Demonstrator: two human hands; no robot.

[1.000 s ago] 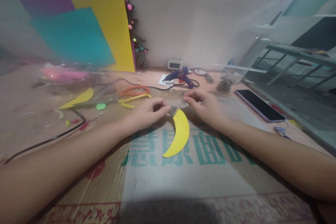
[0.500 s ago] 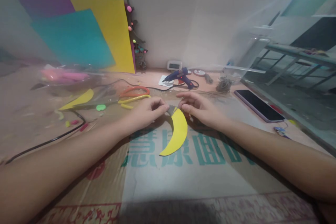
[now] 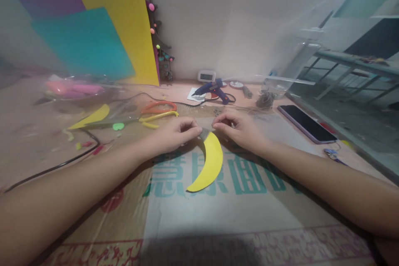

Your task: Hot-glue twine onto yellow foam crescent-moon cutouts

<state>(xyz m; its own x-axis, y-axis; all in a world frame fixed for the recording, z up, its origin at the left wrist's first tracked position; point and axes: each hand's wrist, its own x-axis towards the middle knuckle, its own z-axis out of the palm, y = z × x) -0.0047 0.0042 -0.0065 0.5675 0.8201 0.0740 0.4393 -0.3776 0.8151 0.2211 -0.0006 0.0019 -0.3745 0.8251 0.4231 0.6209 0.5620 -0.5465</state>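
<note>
My left hand (image 3: pixel 182 133) pinches the dark grey tip of a yellow banana-shaped cutout (image 3: pixel 210 164) between thumb and fingers. The cutout's curved body points down toward me over a cardboard sheet (image 3: pixel 187 216) printed with green characters. Just right of the grey tip, my right hand (image 3: pixel 235 126) has its thumb and index finger together; whatever is between them, if anything, is too small to make out. Left of my left hand lie scissors (image 3: pixel 158 108) with orange and yellow handles. Their blades reach toward another yellow cut piece (image 3: pixel 93 116).
A blue glue gun (image 3: pixel 212 88) rests behind my hands, near a small white digital clock (image 3: pixel 206 76). At the right lies a phone (image 3: pixel 307 124). Coloured sheets (image 3: pixel 84 45) lean on the wall. A black cable (image 3: pixel 56 169) crosses the left side, near small scraps and a green heart (image 3: pixel 118 126).
My right hand's fingers, spread before, have drawn together beside the grey tip. The cutout's lower point has swung slightly down and left. My left hand keeps its pinch.
</note>
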